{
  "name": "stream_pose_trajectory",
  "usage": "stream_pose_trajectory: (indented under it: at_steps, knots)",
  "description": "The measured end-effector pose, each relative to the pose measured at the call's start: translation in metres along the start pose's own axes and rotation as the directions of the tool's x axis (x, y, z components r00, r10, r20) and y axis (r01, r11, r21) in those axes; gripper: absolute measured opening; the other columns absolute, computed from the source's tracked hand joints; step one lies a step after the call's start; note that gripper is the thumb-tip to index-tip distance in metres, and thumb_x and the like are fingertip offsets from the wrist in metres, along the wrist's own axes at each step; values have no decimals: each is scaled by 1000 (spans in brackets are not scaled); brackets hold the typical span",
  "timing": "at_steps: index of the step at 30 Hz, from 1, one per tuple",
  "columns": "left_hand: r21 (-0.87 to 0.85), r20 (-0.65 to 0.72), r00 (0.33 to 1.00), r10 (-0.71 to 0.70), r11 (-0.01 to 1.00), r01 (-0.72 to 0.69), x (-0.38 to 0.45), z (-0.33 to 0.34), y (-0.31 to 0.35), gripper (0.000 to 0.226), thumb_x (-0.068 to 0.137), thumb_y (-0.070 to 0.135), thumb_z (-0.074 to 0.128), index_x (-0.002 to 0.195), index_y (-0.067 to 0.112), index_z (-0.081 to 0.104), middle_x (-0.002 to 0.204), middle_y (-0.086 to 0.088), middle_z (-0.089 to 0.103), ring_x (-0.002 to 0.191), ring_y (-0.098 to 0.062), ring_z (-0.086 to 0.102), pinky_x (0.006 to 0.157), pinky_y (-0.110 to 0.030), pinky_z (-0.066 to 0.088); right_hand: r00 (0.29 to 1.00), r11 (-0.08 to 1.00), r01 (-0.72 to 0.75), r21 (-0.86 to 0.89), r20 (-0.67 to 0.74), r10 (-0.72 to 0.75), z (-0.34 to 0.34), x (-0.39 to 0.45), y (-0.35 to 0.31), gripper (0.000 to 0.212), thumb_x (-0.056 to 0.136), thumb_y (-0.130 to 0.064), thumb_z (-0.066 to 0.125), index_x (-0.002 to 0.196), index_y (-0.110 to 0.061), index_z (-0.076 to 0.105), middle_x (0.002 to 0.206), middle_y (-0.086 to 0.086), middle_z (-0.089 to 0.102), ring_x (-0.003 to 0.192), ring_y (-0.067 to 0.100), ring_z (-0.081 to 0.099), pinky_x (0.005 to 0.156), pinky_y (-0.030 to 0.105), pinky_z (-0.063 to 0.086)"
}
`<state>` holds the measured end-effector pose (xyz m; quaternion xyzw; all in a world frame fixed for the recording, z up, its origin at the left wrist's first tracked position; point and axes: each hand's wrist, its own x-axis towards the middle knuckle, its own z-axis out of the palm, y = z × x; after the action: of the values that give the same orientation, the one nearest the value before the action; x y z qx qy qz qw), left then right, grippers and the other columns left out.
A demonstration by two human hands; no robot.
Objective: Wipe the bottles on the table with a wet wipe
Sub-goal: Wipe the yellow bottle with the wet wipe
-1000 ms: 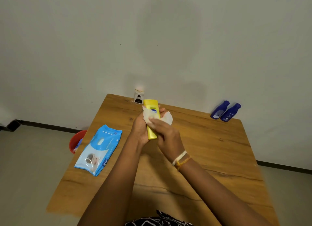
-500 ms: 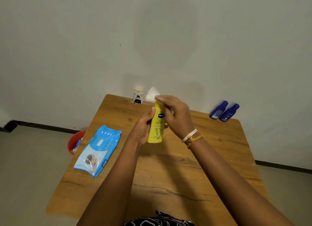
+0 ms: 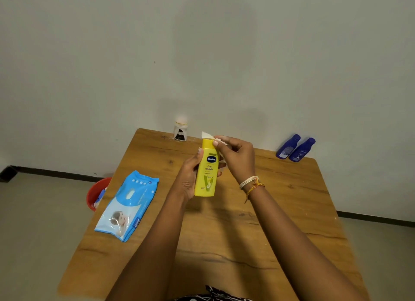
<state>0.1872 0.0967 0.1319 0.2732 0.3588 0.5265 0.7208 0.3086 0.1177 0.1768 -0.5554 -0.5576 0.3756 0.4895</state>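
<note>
Two hands hold the work above the table (image 3: 280, 213). The left hand (image 3: 187, 179) is closed round the yellow bottle (image 3: 207, 169), label facing the camera, bottle upright and lifted clear of the tabletop. The right hand (image 3: 238, 158) pinches a white wet wipe (image 3: 207, 135) against the bottle's top. Left of the yellow bottle lies the blue wipes pack (image 3: 128, 205). Behind it, at the wall, stands a small white bottle (image 3: 180, 129). Well right of it, two blue bottles (image 3: 295, 148) lean together.
</note>
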Motion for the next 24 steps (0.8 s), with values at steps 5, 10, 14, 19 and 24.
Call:
stream_pose_trajectory:
  at_steps: [5, 10, 14, 19, 24]
  knots:
    - [-38, -142, 989, 53, 998, -59, 9, 1, -12, 43, 84, 44, 54, 107, 10, 66, 92, -10, 72, 85, -24, 69, 74, -39, 55, 991, 992, -90, -86, -105, 80, 14, 7, 7, 22, 85, -20, 67, 105, -14, 73, 96, 1, 74, 82, 13, 70, 71, 36, 60]
    - [-118, -196, 980, 19, 992, -43, 17, -3, -14, 36, 94, 37, 48, 101, 6, 65, 83, -11, 71, 72, -22, 70, 59, -34, 56, 980, 978, -126, -168, -173, 97, 23, 17, 9, 20, 86, -18, 65, 103, -12, 74, 93, 1, 74, 81, 14, 68, 70, 27, 56]
    - [-40, -340, 939, 54, 997, -72, 29, -13, -7, 32, 94, 34, 52, 87, 6, 66, 72, -8, 72, 65, -22, 69, 60, -33, 58, 934, 941, -324, 100, -125, 335, 24, 32, 24, 15, 83, -11, 69, 96, -6, 74, 90, 8, 73, 77, 18, 66, 68, 29, 56]
    - [240, -456, 875, 163, 969, -56, 56, -26, -4, 27, 94, 31, 55, 83, 10, 70, 63, 4, 70, 60, -12, 67, 59, -27, 56, 918, 908, -397, 137, 60, 392, 29, 42, 40, 18, 86, -7, 65, 103, -4, 69, 89, 10, 70, 75, 19, 65, 72, 37, 56]
    - [313, -417, 883, 215, 946, -82, 103, -34, 3, 28, 96, 25, 53, 107, 5, 68, 80, -3, 70, 63, -8, 67, 59, -24, 55, 941, 955, -271, -121, 175, 289, 37, 70, 71, 32, 77, -8, 73, 109, -11, 68, 103, 5, 71, 92, 19, 67, 86, 39, 55]
